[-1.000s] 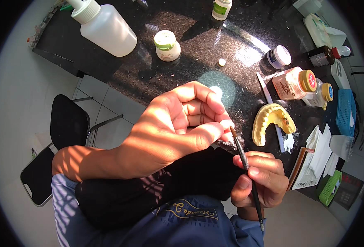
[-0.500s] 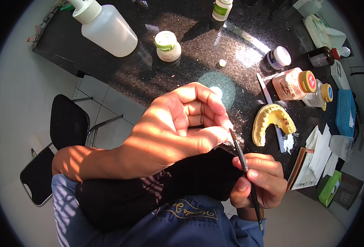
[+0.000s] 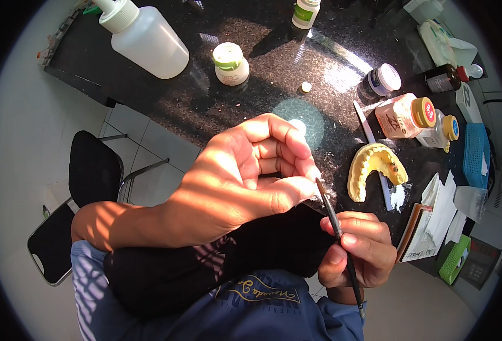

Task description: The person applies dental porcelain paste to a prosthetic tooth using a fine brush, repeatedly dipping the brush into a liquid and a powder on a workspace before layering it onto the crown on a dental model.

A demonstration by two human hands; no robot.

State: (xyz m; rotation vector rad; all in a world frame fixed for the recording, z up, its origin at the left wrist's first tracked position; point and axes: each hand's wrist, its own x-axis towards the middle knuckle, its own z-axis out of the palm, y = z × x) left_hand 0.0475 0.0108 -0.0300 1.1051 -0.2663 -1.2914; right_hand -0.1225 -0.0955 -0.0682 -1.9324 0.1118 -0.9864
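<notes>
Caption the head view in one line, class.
Right hand holds a brush, tip near the left hand; yellow dental cast on the dark counter.

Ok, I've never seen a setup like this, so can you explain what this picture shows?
There is no machine here, just a person working bare-handed. The picture comes from a wide fisheye camera worn on the head, looking down, so straight edges bend near the rim. The right hand holds a slim dark brush, its tip close to the left hand, whose thumb and forefinger meet; whether they pinch something tiny, I can't tell. On the dark speckled table are a yellow dental model and some white powder, along with a whitish bottle and two gold-capped containers.
</notes>
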